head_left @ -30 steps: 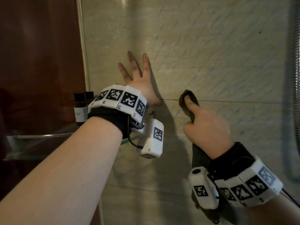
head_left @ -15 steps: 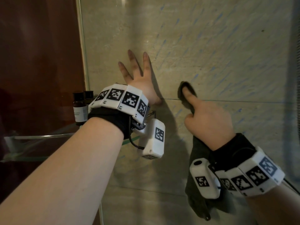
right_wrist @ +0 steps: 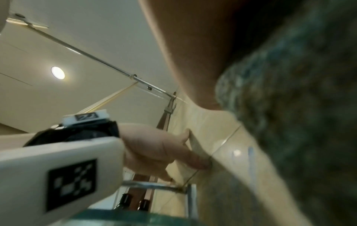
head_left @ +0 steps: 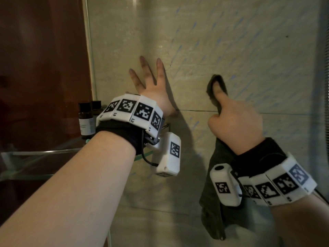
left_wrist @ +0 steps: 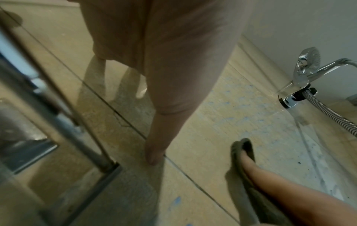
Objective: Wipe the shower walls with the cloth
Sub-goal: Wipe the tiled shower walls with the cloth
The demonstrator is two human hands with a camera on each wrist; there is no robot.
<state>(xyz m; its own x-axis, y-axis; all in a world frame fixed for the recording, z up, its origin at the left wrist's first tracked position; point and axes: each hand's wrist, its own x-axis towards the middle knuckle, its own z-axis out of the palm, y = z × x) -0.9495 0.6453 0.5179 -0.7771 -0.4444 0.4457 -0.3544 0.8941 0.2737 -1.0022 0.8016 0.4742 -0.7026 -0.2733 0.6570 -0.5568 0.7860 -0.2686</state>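
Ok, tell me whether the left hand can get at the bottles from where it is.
Probably yes. The left hand lies flat on the wall, holding nothing, and the bottles stand just beside its wrist on the glass shelf, with nothing between.

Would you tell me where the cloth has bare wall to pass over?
Bare wall lies above the cloth, between the left hand and the shower hose. It is crowded left, by the bottles.
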